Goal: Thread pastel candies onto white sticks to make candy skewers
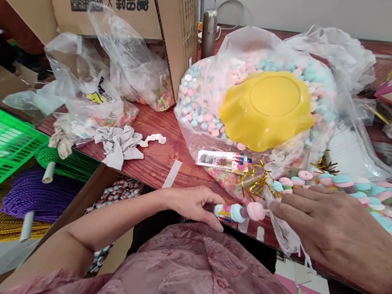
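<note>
- My left hand (193, 204) holds a candy stick (239, 212) tight.
- My right hand (321, 220) pinches its pink end.
- A yellow bowl (267, 109) sits on the candy bag (202, 104) behind.

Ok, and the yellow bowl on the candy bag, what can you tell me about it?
The yellow bowl looks like glossy plastic, with a wavy, scalloped rim and a round flat base ring. It lies upside down, base facing up, slightly tilted, on top of a large clear plastic bag filled with pink, blue and white candies, on the reddish wooden table. Neither hand touches it; both are nearer the table's front edge.
</note>
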{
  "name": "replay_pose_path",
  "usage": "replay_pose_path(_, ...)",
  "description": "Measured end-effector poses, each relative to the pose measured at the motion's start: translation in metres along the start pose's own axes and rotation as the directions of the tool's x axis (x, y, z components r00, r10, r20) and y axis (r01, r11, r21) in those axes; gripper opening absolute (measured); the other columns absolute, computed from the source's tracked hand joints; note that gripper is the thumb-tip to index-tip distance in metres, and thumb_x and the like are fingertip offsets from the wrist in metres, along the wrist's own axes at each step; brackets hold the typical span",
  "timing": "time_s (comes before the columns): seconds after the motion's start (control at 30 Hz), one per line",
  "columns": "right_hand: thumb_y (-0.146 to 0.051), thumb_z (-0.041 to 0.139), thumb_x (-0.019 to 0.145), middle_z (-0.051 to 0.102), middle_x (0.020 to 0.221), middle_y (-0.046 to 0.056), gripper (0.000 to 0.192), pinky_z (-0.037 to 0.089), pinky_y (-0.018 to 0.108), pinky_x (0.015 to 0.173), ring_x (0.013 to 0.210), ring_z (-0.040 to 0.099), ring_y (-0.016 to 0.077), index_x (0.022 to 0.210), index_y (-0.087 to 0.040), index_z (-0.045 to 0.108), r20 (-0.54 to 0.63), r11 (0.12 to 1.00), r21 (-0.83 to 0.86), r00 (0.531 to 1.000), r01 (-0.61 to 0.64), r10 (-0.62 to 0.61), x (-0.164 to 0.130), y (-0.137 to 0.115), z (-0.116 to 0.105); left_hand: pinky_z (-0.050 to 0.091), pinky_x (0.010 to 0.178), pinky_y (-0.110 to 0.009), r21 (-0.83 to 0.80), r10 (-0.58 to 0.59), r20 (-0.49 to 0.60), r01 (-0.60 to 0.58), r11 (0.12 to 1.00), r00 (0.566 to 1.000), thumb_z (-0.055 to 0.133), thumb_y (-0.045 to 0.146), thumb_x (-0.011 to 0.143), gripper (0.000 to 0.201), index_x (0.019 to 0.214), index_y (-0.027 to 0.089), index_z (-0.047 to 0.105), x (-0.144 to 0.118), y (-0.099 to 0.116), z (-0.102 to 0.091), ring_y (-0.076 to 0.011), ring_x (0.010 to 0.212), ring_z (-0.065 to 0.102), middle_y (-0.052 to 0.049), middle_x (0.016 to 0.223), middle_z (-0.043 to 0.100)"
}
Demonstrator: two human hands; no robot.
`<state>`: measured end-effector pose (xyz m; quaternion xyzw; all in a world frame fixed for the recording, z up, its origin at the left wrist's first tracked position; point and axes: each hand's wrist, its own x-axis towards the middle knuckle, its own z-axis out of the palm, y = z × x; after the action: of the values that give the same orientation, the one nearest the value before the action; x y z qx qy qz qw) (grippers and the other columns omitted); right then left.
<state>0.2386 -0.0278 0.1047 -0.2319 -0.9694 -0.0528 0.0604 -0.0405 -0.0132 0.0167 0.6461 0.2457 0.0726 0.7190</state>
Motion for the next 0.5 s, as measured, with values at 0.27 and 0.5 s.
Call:
replay_pose_path(0.27, -0.016, 0.033, 0.1, 0.07, 0.089, 0.008, 0.03, 0.034, 0.041, 0.069, 0.078, 0.053, 0.0261, 0.104, -0.018, 0.063, -0.104, 0.973, -0.229, 0.994, 0.018, -0.043, 0.009, 0.004, -0.006, 0.04, 0.069, -0.022, -0.076, -0.002, 0.079, 0.008, 0.997, 0.997, 0.086, 0.035, 0.065, 0.038, 0.083, 0.017, 0.058, 0.001, 0.007, 0.018, -0.0099, 0.071, 0.047, 0.006, 0.077, 0.053)
replay_pose_path(0.5, -0.027, 0.029, 0.104, 0.068, 0.087, 0.006, 0.03, 0.037, 0.042, 0.073, 0.081, 0.051, 0.0243, 0.101, -0.023, 0.059, -0.155, 0.998, 0.056, 0.988, 0.033, -0.024, 0.002, 0.016, -0.009, 0.029, 0.052, -0.024, -0.061, -0.113, 0.197, 0.127, 0.99, 0.974, 0.084, 0.05, 0.065, 0.052, 0.055, 0.017, 0.046, 0.002, -0.006, 0.016, -0.0072, 0.053, 0.036, 0.007, 0.055, 0.042)
